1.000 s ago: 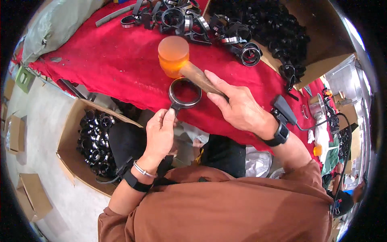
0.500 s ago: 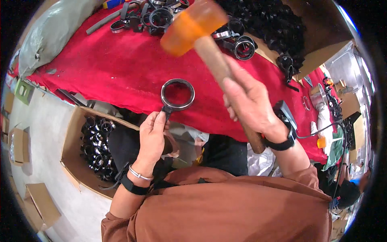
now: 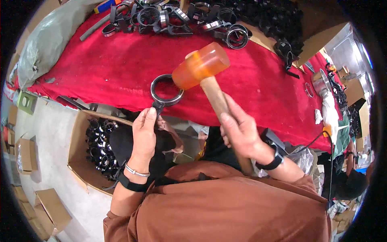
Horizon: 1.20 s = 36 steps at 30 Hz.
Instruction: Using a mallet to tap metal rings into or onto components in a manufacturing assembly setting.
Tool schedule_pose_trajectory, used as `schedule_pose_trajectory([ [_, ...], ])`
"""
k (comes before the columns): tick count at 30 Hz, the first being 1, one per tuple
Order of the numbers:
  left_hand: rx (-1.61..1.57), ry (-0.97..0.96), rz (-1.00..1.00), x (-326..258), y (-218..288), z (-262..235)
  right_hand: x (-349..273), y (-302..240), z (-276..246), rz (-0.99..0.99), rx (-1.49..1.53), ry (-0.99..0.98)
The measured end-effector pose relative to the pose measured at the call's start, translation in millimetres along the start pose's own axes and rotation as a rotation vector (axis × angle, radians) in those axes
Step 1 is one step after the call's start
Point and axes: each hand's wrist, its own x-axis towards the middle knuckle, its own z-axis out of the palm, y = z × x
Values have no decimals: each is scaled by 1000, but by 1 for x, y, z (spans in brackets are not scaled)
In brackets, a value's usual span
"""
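The left hand (image 3: 144,131) pinches the short black tab of a metal ring clamp (image 3: 166,89), fingers closed on it, and holds the ring flat on the red-covered desk (image 3: 100,76) just beyond its fingertips, at the near edge. The ring's open circle faces up, and its tab points back toward the person.

The right hand (image 3: 241,135) is wrapped tight around the wooden handle of a mallet (image 3: 200,65) with an orange translucent head. The handle's long axis runs from that hand up and leftward, so the head sits just over the right side of the ring; whether it touches the rim cannot be told. The hands are apart, the left being the nearer one to the ring.

Beyond the ring the red cloth lies open for a good stretch before a heap of black and metal clamps (image 3: 161,18) at the far side. Below the left hand, past the desk edge, a cardboard box (image 3: 78,137) on the floor holds more rings. A black cabled device (image 3: 271,140) rests just right of the right wrist.
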Motion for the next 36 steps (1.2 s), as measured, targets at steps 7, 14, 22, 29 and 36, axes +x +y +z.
schedule_pose_trajectory([
  [7,33,18,26,-3,2,-1,-7,-21,-10,-288,103,66],
  [14,43,-21,28,-3,1,-5,-15,11,6,-21,116,10],
  [22,-66,-74,-4,-2,-1,-11,-12,0,-6,-5,137,-41],
  [29,-110,-186,78,2,-20,-24,-1,3,-37,-61,348,292],
  [36,-219,-200,72,4,-28,-24,8,-9,-46,140,249,168],
])
